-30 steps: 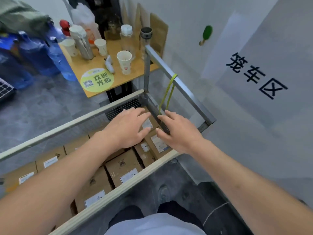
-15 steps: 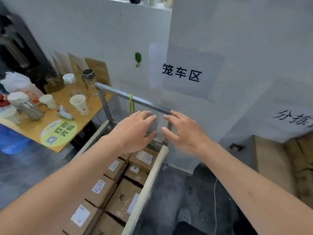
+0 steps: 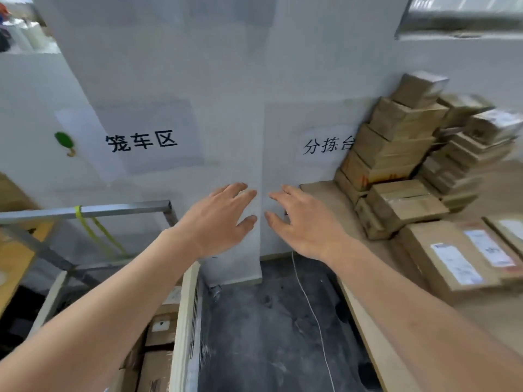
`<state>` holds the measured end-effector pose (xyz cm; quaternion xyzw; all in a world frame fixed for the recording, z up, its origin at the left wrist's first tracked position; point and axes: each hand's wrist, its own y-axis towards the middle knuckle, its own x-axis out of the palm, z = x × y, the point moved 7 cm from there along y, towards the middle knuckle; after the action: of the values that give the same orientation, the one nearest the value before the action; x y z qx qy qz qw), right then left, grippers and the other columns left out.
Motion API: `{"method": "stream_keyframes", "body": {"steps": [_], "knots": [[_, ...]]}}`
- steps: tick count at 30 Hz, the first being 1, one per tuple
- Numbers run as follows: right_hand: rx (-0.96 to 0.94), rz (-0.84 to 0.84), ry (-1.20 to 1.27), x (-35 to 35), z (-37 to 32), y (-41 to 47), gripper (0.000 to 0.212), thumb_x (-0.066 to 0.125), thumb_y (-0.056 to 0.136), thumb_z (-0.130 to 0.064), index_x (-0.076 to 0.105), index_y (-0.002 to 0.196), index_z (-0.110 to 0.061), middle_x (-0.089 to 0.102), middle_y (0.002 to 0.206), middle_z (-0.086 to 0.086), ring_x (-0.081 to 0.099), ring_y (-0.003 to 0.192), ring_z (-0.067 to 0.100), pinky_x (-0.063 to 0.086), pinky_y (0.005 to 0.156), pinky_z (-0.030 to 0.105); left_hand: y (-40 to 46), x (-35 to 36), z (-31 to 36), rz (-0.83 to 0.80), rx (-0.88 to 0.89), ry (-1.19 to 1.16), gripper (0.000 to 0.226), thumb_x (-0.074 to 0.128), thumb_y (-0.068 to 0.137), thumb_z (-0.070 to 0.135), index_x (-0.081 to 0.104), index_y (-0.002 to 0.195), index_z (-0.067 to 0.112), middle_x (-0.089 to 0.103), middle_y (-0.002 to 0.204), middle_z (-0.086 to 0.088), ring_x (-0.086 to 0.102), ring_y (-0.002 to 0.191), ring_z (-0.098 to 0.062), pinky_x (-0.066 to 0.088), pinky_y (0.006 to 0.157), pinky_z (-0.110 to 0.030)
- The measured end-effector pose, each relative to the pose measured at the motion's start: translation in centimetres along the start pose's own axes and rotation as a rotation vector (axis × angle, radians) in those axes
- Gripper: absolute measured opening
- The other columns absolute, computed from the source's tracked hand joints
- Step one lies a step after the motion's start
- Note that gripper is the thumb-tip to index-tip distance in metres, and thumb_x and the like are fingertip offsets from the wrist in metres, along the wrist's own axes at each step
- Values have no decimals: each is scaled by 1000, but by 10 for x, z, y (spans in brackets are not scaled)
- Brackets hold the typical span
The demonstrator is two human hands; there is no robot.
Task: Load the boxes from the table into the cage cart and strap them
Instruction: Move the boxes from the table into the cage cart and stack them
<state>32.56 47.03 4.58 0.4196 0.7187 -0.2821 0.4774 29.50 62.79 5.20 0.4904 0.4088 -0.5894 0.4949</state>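
Between cage cart [image 3: 186, 306] and table [image 3: 368, 321] — left hand [image 3: 218, 219], right hand [image 3: 305, 222] — outstretched, empty.

You've got brown cardboard boxes [image 3: 407, 210] with white labels on a tan table [image 3: 325, 193], a yellow strap [image 3: 85, 224] on the grey-railed cage cart [image 3: 113, 210].
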Motion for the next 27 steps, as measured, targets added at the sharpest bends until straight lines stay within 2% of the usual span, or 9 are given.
{"method": "stream_keyframes", "body": {"steps": [6,10,15,22,27], "knots": [[143,89,-14,-39,104,-60,57,46,104,-54,46,154,-25,36,164,7,35,150,24,33,121,42,49,20,116,-36,168,8,56,44,107,44,35,158,21,35,161,0,39,145,-26,35,117,-40],[247,115,-23,-60,168,-103,57,45,106,-53,44,155,-26,35,165,5,34,150,24,33,121,42,81,45,182,-45,253,-17,58,44,105,49,36,157,23,34,164,-1,38,147,-25,39,117,-46],[398,150,29,-74,244,-144,55,45,103,-55,50,150,-27,39,161,1,40,145,23,40,114,43,114,69,262,-62,355,-16,62,47,106,47,35,160,20,32,166,-2,32,151,-21,32,120,-39],[626,152,39,-80,341,-187,51,42,105,-53,52,147,-27,41,160,0,42,143,24,39,110,41,164,113,348,-141,488,-19,60,48,106,48,37,159,22,36,163,0,38,147,-21,41,117,-39],[777,162,84,-69,406,-201,51,43,104,-51,52,147,-25,50,148,-3,51,132,25,44,105,44,206,163,392,-241,575,-5,57,49,105,47,42,154,19,38,160,-3,41,144,-25,42,114,-41]]}}
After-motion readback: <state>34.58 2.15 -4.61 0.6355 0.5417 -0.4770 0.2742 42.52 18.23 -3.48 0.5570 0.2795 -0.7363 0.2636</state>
